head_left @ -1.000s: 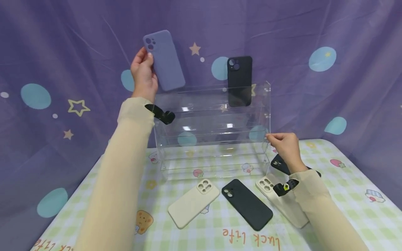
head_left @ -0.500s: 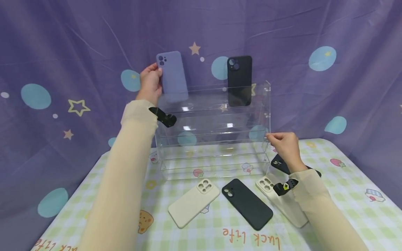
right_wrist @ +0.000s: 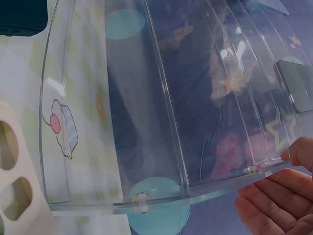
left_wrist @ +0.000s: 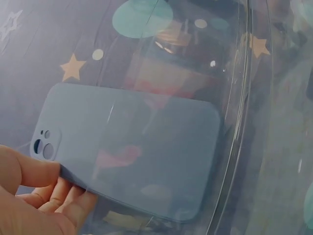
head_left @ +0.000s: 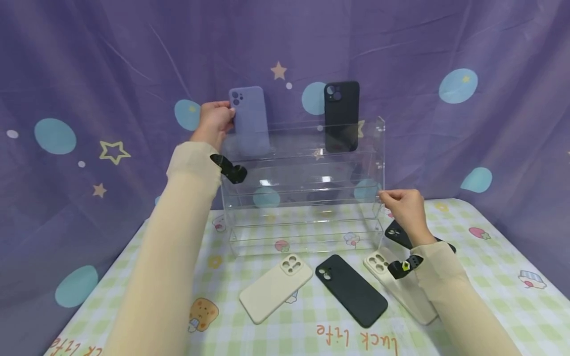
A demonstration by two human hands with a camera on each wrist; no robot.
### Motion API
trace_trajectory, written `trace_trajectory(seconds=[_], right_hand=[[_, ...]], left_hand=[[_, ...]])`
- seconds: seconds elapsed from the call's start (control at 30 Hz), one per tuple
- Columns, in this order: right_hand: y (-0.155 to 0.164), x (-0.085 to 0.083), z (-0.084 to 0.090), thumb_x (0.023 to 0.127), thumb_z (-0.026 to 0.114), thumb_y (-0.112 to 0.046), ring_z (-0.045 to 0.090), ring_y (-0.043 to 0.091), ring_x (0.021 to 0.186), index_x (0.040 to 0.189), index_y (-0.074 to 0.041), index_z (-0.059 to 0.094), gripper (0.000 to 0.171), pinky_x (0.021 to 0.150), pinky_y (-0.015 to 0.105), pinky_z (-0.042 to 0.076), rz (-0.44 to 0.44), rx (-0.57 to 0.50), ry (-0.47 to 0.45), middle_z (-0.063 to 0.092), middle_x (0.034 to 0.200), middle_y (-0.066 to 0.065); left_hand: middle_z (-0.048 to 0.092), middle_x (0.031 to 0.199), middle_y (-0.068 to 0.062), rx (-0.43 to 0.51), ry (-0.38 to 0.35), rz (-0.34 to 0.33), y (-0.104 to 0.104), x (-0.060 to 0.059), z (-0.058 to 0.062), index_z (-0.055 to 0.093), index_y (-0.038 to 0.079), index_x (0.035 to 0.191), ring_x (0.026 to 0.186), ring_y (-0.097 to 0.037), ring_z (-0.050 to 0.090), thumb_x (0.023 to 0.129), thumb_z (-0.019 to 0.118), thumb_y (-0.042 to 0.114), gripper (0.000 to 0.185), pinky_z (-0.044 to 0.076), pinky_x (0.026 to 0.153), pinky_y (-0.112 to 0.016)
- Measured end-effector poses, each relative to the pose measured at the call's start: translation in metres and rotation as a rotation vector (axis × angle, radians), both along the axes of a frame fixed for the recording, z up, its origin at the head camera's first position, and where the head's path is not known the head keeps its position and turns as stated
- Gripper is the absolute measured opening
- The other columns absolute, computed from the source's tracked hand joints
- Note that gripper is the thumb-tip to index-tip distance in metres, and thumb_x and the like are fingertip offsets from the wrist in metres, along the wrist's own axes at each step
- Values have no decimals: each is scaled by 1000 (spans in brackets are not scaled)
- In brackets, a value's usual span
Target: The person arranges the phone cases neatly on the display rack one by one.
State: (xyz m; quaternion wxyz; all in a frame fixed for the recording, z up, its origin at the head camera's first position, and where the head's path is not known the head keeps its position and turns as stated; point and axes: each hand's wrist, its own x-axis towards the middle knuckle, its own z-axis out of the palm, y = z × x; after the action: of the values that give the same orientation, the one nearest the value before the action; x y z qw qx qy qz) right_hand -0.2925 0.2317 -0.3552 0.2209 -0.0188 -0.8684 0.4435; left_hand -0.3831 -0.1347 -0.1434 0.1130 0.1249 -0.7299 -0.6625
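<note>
My left hand (head_left: pixel 215 121) pinches a lavender phone case (head_left: pixel 251 116) by its left edge, near the camera holes. In the left wrist view the case (left_wrist: pixel 137 152) shows partly through a clear panel. Its lower part stands behind the front lip of the top tier of a clear acrylic display rack (head_left: pixel 307 175). A black phone case (head_left: pixel 342 111) stands upright in the same tier, to the right. Lower down, my right hand (head_left: pixel 405 210) pinches the rack's right side panel between thumb and fingers; the right wrist view shows the thumb (right_wrist: pixel 299 151) at the panel's edge.
In front of the rack lie a cream phone case (head_left: pixel 273 291), a black one (head_left: pixel 352 291) and a second cream one (head_left: pixel 401 291) partly under the right wrist. Another dark case (head_left: pixel 396 233) lies behind that wrist. A purple curtain (head_left: pixel 512 123) hangs behind the checked tablecloth (head_left: pixel 481 277).
My left hand has brought the lavender case down and slightly right, from above the rack into its top tier, and the case has turned more upright. The right hand has stayed in place.
</note>
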Motion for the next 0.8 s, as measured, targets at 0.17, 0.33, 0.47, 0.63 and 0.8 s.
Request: trace_trajectory(seconds=[0.17, 0.33, 0.47, 0.63, 0.8], right_hand=[[0, -1, 0, 90, 61, -30, 56, -1, 65, 101, -3, 74, 32, 56, 19, 48, 0, -7, -3, 72, 95, 19], [1, -2, 3, 90, 62, -32, 57, 1, 67, 103, -3, 73, 34, 61, 22, 50, 15, -48, -65, 71, 100, 20], [3, -3, 7, 90, 61, -36, 62, 2, 68, 106, -3, 72, 38, 65, 21, 51, 20, -69, -118, 69, 105, 19], [4, -2, 11, 90, 61, -34, 67, 11, 73, 106, -2, 72, 37, 62, 18, 49, 13, -49, -133, 69, 107, 20], [2, -1, 13, 90, 61, -33, 67, 15, 73, 104, -2, 73, 36, 60, 18, 49, 1, -34, -117, 70, 104, 20]], left_hand=[[59, 119, -2, -37, -8, 6, -1, 1, -1, 56, 7, 130, 95, -11, 55, 95, 52, 6, 36, 47, 92, -24], [57, 95, 2, -71, -4, 19, -3, 3, -1, 59, 7, 127, 82, -8, 53, 93, 55, 7, 34, 48, 88, -24], [55, 86, 5, -111, 37, 46, -7, 6, -1, 60, 7, 125, 77, -6, 52, 91, 57, 9, 34, 47, 86, -24], [59, 103, 2, -159, 182, 86, -9, 18, -4, 59, 5, 125, 96, -9, 55, 91, 57, 11, 34, 45, 88, -23], [59, 112, -3, -227, 378, 50, -10, 42, -14, 58, 1, 122, 101, -8, 54, 91, 57, 10, 32, 45, 89, -20]])
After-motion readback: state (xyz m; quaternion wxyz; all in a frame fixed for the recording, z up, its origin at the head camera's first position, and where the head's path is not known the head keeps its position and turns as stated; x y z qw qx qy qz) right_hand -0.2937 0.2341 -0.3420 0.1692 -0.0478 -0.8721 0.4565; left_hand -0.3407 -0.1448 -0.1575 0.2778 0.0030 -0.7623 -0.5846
